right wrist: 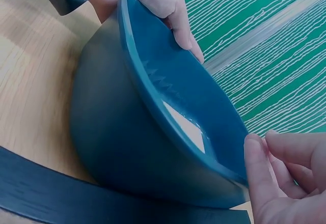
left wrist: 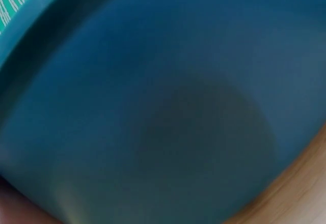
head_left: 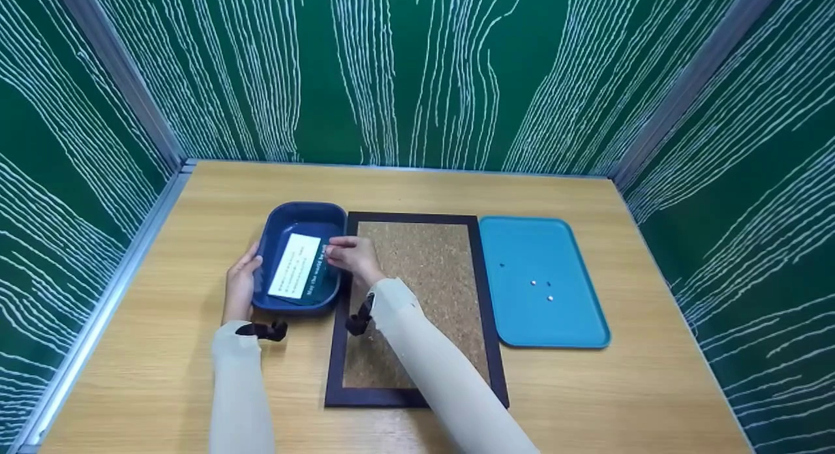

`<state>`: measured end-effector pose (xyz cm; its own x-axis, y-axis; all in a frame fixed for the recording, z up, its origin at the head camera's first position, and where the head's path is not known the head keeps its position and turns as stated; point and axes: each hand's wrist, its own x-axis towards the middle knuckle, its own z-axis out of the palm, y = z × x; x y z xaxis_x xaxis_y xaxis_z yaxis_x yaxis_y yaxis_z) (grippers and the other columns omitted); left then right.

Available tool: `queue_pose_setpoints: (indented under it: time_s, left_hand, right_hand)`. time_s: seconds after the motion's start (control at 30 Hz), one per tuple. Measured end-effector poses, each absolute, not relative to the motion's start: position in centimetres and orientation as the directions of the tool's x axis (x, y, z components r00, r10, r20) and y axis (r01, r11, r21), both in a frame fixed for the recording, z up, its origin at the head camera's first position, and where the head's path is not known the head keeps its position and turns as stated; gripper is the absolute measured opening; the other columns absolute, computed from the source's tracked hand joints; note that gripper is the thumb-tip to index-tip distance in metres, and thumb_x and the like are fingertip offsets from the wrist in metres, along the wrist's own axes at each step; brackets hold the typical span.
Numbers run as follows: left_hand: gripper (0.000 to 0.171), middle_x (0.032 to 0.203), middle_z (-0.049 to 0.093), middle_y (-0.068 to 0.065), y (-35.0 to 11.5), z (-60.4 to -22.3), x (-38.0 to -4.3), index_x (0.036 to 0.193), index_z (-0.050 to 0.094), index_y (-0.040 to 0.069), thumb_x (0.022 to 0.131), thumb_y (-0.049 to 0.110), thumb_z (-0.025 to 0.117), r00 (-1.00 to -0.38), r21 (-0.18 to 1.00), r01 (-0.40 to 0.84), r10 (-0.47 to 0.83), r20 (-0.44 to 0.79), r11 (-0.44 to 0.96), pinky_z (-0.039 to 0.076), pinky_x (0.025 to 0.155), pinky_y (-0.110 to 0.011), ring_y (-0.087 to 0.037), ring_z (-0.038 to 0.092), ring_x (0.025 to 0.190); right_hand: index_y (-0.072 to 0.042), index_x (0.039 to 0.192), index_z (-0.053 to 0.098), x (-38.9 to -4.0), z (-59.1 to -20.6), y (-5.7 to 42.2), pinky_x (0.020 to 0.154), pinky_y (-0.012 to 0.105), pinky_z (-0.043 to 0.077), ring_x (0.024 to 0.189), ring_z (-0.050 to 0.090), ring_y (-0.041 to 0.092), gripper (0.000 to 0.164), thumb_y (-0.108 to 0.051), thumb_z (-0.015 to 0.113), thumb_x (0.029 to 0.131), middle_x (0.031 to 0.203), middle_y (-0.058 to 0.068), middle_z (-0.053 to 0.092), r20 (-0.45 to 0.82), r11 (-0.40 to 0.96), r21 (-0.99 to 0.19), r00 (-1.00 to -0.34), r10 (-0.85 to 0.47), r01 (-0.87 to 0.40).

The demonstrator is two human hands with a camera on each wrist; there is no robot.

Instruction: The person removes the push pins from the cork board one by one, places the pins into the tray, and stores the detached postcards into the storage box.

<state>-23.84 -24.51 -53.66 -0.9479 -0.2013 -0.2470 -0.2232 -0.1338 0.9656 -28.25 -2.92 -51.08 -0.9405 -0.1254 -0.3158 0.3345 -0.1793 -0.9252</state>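
In the head view my left hand (head_left: pixel 240 284) holds the left side of a dark blue basin (head_left: pixel 299 211), its thumb by the rim. Inside the basin lies a dark green card (head_left: pixel 316 274) with a white panel of printed lines and white lettering along its edge. My right hand (head_left: pixel 355 255) reaches over the basin's right rim, its fingertips by the card's upper right corner. The right wrist view shows thumb and forefinger (right wrist: pixel 253 155) brought together by the rim; whether they pinch the card's edge is unclear. Basin wall (left wrist: pixel 178 81) fills most of the left wrist view.
A cork board (head_left: pixel 424 291) in a dark frame lies right of the basin, under my right forearm. Beyond it is a turquoise tray (head_left: pixel 541 323) with several tiny pieces (head_left: pixel 550 298). Green, white-lined walls (head_left: pixel 450 82) surround the wooden table (head_left: pixel 652 376).
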Motion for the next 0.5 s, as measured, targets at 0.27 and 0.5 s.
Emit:
queue_pose_setpoints:
  time_s: [0.27,0.5]
  left_hand:
    - [0.048,0.16,0.02,0.0,-24.18,-52.93,-23.46,0.15,0.033,0.013,0.102,0.012,0.039,-0.946,0.963,-0.242,-0.193,-0.261,-0.117,0.006,0.123,-0.032,-0.015,0.008,0.15]
    - [0.047,0.16,0.018,0.002,-24.39,-53.4,-23.75,0.149,0.033,0.016,0.102,0.012,0.038,-0.94,0.959,-0.252,-0.203,-0.275,-0.131,0.007,0.123,-0.031,-0.013,0.007,0.15]
  right_hand:
    - [0.013,0.115,0.062,-28.37,-51.7,-2.55,0.073,0.025,0.06,0.074,0.068,0.015,0.03,0.008,0.064,0.086,0.107,0.029,0.067,-0.309,-0.166,-0.929,-0.94,-0.142,0.331]
    - [0.013,0.116,0.062,-28.3,-51.86,-2.28,0.072,0.025,0.059,0.072,0.067,0.014,0.03,0.009,0.063,0.086,0.099,0.024,0.07,-0.31,-0.152,-0.931,-0.938,-0.155,0.333]
